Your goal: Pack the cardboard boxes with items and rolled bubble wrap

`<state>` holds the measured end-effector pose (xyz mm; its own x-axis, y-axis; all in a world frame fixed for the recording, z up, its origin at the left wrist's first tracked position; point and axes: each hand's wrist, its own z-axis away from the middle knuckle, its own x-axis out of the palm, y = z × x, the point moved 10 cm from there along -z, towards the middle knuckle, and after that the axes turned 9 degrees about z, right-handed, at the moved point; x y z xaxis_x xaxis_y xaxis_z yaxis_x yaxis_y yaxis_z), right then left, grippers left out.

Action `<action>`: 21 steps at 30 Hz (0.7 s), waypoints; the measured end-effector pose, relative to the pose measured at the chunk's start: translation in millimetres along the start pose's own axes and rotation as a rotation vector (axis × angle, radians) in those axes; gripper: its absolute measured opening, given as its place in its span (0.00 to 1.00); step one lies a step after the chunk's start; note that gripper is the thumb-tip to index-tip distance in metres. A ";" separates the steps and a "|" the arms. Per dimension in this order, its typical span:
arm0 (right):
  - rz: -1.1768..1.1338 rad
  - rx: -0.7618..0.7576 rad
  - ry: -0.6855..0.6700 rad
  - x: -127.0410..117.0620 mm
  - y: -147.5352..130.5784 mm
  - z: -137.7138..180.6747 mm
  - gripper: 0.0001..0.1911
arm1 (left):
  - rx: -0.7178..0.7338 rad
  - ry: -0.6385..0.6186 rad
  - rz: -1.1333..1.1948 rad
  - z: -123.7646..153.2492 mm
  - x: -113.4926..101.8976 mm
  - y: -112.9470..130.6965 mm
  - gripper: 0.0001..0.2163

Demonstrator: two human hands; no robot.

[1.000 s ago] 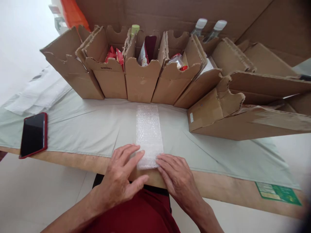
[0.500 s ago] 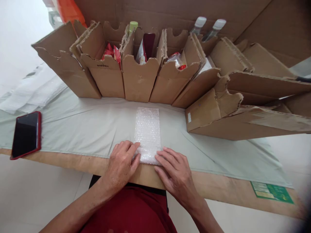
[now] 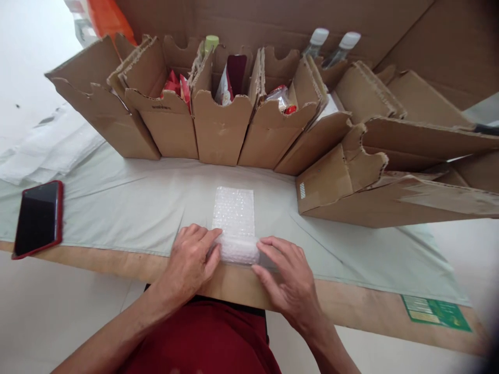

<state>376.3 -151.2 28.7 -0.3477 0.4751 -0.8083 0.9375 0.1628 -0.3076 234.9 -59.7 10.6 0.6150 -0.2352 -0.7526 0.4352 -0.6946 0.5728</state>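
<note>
A clear bubble wrap sheet lies flat on the cloth in front of me, its near end raised into a fold close to the table edge. My left hand has thumb and forefinger closed on the left side of that fold. At its right side, my right hand grips the fold between fingertips and thumb. Whether anything is inside the bubble wrap, I cannot tell.
Several cardboard bins stand in a row at the back, some holding packets and bottles. A phone in a red case lies at left, near more bubble wrap. A green printed card sits at the front right edge.
The near end of the bubble wrap has been lifted and folded over, and its far edge has come closer to me. My right hand has shifted slightly right.
</note>
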 end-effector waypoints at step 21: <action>0.114 -0.008 -0.089 19.5 -7.5 -4.9 0.14 | 0.053 0.080 0.045 -17.1 -1.9 -3.0 0.13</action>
<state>362.6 -139.0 17.7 -0.2381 0.4128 -0.8791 0.9710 0.1190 -0.2072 243.6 -45.6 15.9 0.6848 -0.2136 -0.6967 0.3715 -0.7202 0.5859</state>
